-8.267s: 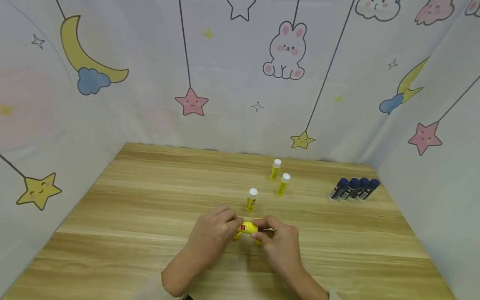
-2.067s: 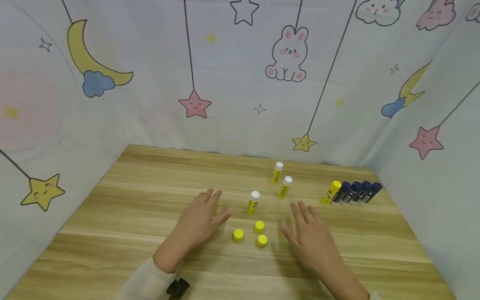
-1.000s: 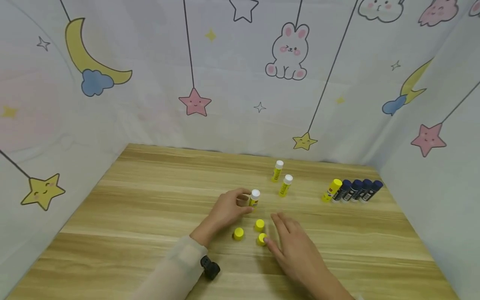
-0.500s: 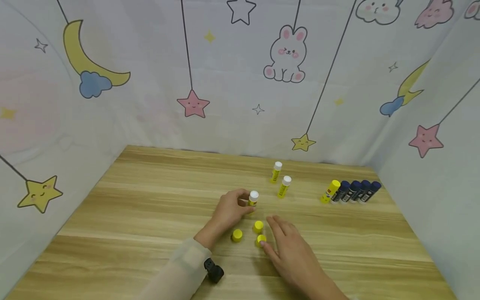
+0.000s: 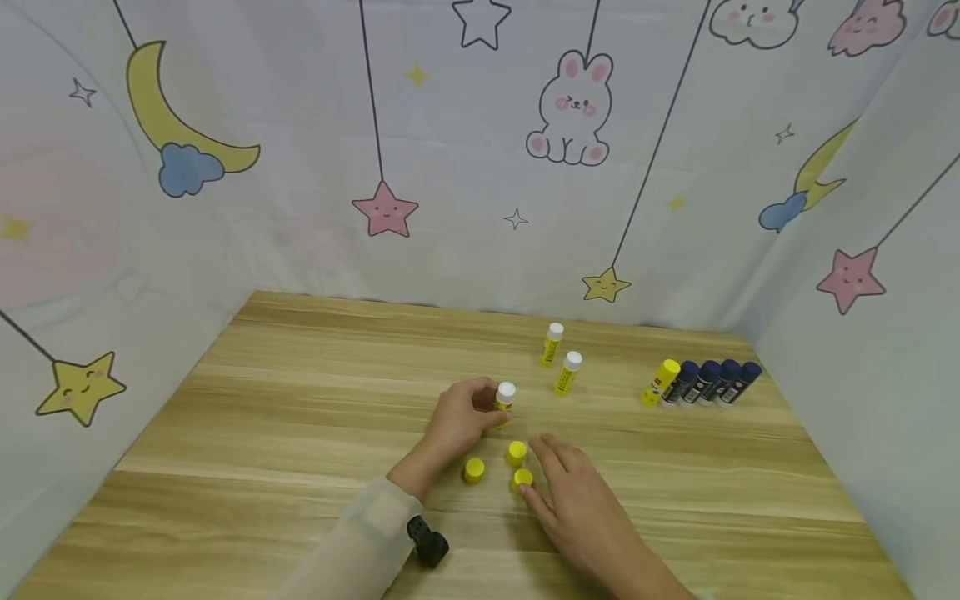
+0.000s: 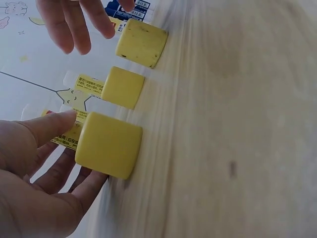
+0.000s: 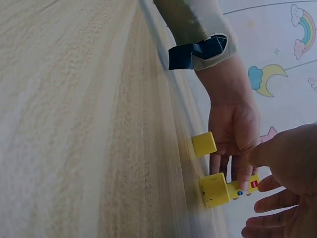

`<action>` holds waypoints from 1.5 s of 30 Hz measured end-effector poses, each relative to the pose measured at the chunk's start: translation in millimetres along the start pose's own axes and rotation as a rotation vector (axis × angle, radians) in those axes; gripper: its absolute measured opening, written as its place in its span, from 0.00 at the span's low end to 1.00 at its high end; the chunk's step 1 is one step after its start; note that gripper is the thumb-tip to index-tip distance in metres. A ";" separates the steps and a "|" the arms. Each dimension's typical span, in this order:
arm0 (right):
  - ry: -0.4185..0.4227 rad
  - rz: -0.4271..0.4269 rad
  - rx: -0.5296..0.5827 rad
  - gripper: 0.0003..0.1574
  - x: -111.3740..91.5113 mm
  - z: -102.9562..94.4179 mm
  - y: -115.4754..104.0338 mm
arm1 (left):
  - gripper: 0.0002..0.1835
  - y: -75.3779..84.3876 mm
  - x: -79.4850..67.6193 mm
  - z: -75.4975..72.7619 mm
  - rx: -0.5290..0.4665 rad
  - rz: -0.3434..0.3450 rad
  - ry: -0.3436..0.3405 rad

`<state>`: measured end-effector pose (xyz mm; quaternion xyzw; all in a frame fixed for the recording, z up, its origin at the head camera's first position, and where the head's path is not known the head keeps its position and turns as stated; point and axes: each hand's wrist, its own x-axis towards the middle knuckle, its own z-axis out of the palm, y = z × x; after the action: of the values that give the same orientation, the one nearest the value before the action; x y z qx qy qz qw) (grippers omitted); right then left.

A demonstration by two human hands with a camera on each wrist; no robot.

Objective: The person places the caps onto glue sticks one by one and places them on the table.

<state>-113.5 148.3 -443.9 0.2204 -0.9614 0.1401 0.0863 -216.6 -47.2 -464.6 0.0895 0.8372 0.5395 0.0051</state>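
Observation:
My left hand (image 5: 459,419) grips a yellow glue stick (image 5: 504,404) with a white top, which stands upright on the table; in the left wrist view the thumb and fingers of this hand (image 6: 42,171) lie either side of it, its lower part hidden by a cap. Three loose yellow caps stand in front of it: a left cap (image 5: 474,470), a back cap (image 5: 517,452) and a front cap (image 5: 522,479). Just right of the caps hovers my right hand (image 5: 581,500), fingers extended and the thumb tip at the front cap. Nothing shows in its palm (image 7: 282,188).
Behind stand two more white-topped glue sticks, one farther back (image 5: 552,344) and one nearer (image 5: 567,373). At the right, a yellow-capped glue stick (image 5: 661,383) ends a row of several dark blue ones (image 5: 702,382). A printed cloth (image 5: 465,250) encloses the wooden table (image 5: 300,400).
Earlier both hands held a yellow glue stick; it has since joined the blue row. The left hand then moved right and took hold of the white-topped stick. The right hand came left to the caps.

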 end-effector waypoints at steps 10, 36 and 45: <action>0.031 -0.041 -0.013 0.28 2.7 -0.6 1.2 | 0.13 -3.1 0.9 -0.9 -0.028 -0.013 0.033; 0.048 -0.048 0.058 0.26 3.9 5.1 3.8 | 0.15 -5.0 -31.6 -38.4 0.059 -0.005 0.050; 0.034 -0.079 0.093 0.23 9.9 8.8 5.6 | 0.15 -7.0 -51.3 -60.2 0.274 0.023 0.078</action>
<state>-125.6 146.5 -451.2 0.2597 -0.9428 0.1849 0.0975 -173.5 -112.2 -450.3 0.0778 0.9015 0.4232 -0.0460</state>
